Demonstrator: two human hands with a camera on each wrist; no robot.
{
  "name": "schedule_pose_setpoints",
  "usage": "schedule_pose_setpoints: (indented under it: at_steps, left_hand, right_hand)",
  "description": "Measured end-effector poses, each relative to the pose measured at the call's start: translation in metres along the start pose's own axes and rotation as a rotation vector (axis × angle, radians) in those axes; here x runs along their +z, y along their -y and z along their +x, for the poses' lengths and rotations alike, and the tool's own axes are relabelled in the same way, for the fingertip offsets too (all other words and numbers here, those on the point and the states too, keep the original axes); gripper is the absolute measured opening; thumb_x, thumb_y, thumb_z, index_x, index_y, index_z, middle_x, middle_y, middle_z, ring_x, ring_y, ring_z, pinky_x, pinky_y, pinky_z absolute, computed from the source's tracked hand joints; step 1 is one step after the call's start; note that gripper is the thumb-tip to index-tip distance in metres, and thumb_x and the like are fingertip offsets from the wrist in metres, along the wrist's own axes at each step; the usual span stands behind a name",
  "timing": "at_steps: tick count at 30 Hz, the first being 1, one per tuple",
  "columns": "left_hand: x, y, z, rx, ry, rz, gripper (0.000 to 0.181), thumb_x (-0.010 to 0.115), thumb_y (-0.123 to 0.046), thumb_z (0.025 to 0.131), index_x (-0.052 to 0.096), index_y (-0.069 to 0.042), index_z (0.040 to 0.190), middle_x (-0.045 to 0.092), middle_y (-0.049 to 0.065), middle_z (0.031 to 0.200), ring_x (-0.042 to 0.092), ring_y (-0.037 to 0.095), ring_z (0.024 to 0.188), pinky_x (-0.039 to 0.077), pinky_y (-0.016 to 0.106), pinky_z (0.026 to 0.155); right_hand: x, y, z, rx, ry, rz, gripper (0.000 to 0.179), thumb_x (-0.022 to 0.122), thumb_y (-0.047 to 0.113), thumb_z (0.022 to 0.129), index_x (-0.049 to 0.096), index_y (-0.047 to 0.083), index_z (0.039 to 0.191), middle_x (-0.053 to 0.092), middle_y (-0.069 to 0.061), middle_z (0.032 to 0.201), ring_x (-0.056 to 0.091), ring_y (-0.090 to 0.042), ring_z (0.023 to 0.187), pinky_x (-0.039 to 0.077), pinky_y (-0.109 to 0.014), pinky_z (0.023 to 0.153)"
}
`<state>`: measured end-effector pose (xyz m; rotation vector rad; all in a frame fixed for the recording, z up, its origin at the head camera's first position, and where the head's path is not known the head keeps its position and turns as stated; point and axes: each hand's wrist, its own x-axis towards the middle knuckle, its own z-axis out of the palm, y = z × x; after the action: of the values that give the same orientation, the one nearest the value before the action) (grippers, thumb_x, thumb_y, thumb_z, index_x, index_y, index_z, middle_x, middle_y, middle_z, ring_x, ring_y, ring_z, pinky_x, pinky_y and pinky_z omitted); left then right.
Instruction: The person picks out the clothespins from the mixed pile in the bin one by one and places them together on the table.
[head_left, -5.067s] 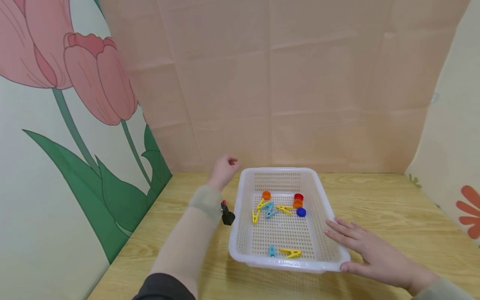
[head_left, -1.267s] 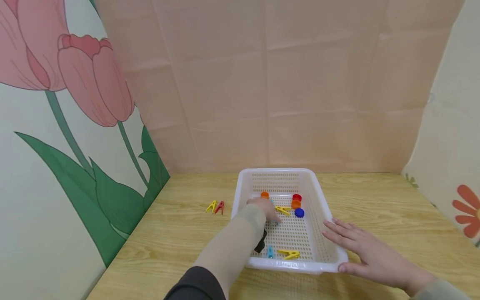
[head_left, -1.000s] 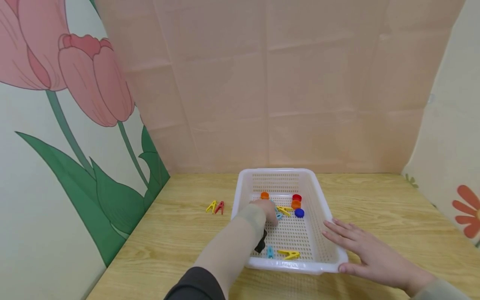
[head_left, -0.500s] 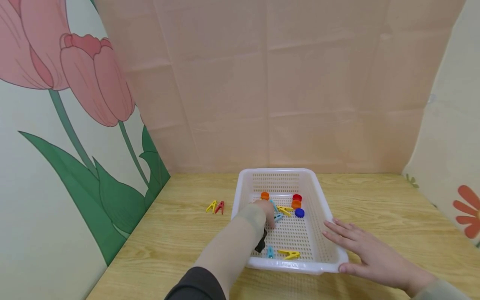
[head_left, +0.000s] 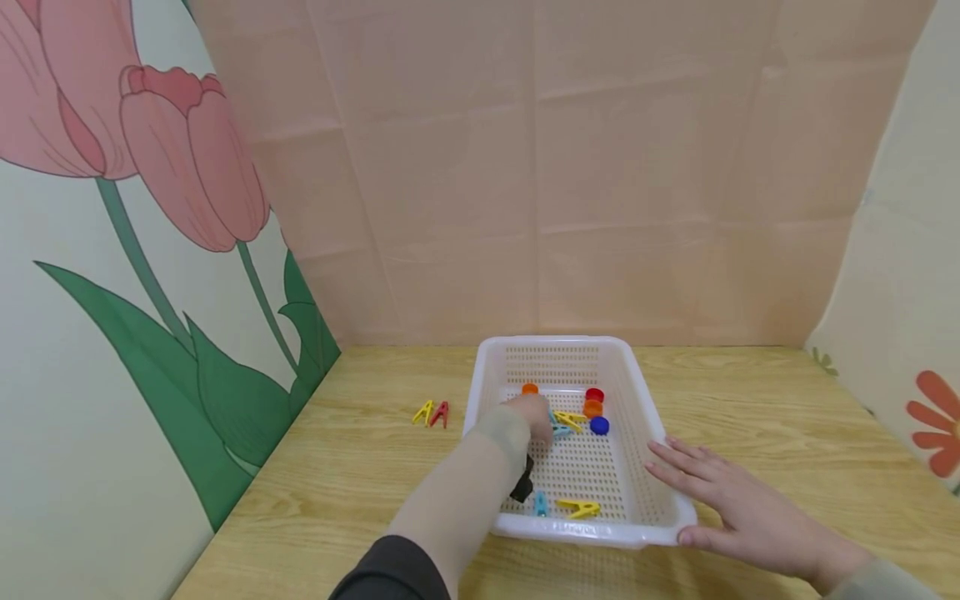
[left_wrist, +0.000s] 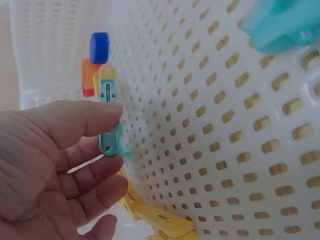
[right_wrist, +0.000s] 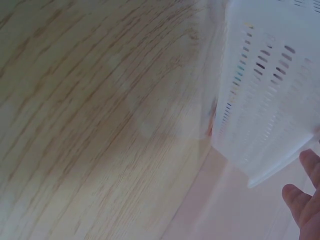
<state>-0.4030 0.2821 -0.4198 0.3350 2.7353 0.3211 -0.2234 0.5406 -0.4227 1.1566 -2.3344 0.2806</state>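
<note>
Light blue, a clothespin [left_wrist: 108,146] lies inside the white perforated basket [head_left: 570,532], overlapped by the thumb of the left hand [left_wrist: 37,175]. The left wrist view shows those fingers bent and slightly apart; whether they pinch the clothespin I cannot tell. The head view has only the back of that hand, its fingertips hidden. From the wrist, yellow clothespins [left_wrist: 167,222] also show just beyond the fingers.

About five seconds ago the left hand was outside, past the basket's left side; now it is inside. The right hand [head_left: 738,504] matches its earlier pose, fingers straight and slightly spread at the right rim, thumb at the near corner.

Towards the right wall sit a blue cap [head_left: 599,426], an orange cap [head_left: 592,409] and a red cap [head_left: 595,394]. The left forearm [head_left: 457,512] blocks part of the basket. On the wooden tabletop [head_left: 750,400], to the left, lie a yellow clip [head_left: 423,412] and a red clip [head_left: 439,414].
</note>
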Motion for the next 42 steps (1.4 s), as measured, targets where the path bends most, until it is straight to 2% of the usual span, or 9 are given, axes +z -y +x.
schedule_pose_setpoints:
  at_steps: [5,11,16,22,31,37,42]
  left_hand:
    - [0.001,-0.001,0.008,0.053,-0.028,-0.005,0.032,0.077,-0.03,0.08,0.067,-0.019,0.109,0.062,-0.007,0.091,0.054,0.012,0.08,0.045,0.032,0.078]
    - [0.0,-0.001,0.012,0.1,-0.081,-0.077,0.028,0.079,-0.032,0.079,0.067,-0.019,0.101,0.063,-0.008,0.09,0.056,0.009,0.081,0.047,0.029,0.078]
    - [-0.004,-0.001,0.006,0.131,-0.125,-0.177,0.023,0.08,-0.032,0.078,0.066,-0.02,0.093,0.061,-0.009,0.086,0.054,0.011,0.082,0.046,0.03,0.08]
    - [-0.01,-0.001,0.0,0.191,-0.141,-0.294,0.022,0.079,-0.033,0.079,0.067,-0.022,0.093,0.061,-0.01,0.086,0.054,0.011,0.082,0.046,0.031,0.078]
    - [-0.022,0.0,-0.006,0.296,-0.11,-0.476,0.025,0.079,-0.038,0.079,0.068,-0.025,0.098,0.063,-0.014,0.092,0.056,0.009,0.086,0.047,0.032,0.081]
    - [-0.034,0.001,-0.014,0.388,-0.128,-0.5,0.022,0.076,-0.034,0.082,0.067,-0.023,0.098,0.064,-0.012,0.093,0.057,0.008,0.087,0.047,0.029,0.081]
    - [-0.047,0.007,-0.022,0.388,-0.131,-0.55,0.02,0.076,-0.035,0.083,0.066,-0.025,0.097,0.063,-0.012,0.094,0.058,0.013,0.09,0.048,0.031,0.081]
  right_hand:
    - [0.0,0.0,0.0,0.012,0.007,0.001,0.08,0.074,0.052,0.076,0.05,0.01,0.14,0.047,-0.014,0.143,0.031,-0.021,0.139,0.008,-0.02,0.114]
    - [0.0,0.0,0.001,0.02,0.013,0.008,0.08,0.076,0.051,0.075,0.05,0.011,0.14,0.046,-0.014,0.144,0.029,-0.019,0.14,0.006,-0.019,0.113]
    - [-0.001,0.001,0.002,0.025,0.016,0.013,0.08,0.076,0.05,0.076,0.05,0.011,0.141,0.046,-0.014,0.144,0.029,-0.019,0.141,0.006,-0.019,0.113]
    - [-0.001,0.002,0.002,0.031,0.035,-0.001,0.08,0.076,0.049,0.076,0.049,0.011,0.141,0.045,-0.012,0.145,0.027,-0.018,0.141,0.005,-0.019,0.113]
    - [0.0,0.001,0.002,0.011,0.008,0.01,0.079,0.075,0.05,0.076,0.05,0.009,0.14,0.047,-0.014,0.144,0.03,-0.02,0.14,0.007,-0.02,0.113]
    - [-0.001,0.0,-0.001,0.032,0.045,-0.002,0.081,0.077,0.048,0.076,0.048,0.011,0.142,0.044,-0.012,0.146,0.026,-0.018,0.142,0.004,-0.019,0.113]
    - [-0.002,0.0,-0.001,0.046,0.068,-0.008,0.081,0.077,0.047,0.075,0.048,0.011,0.142,0.043,-0.012,0.147,0.024,-0.017,0.142,0.004,-0.019,0.113]
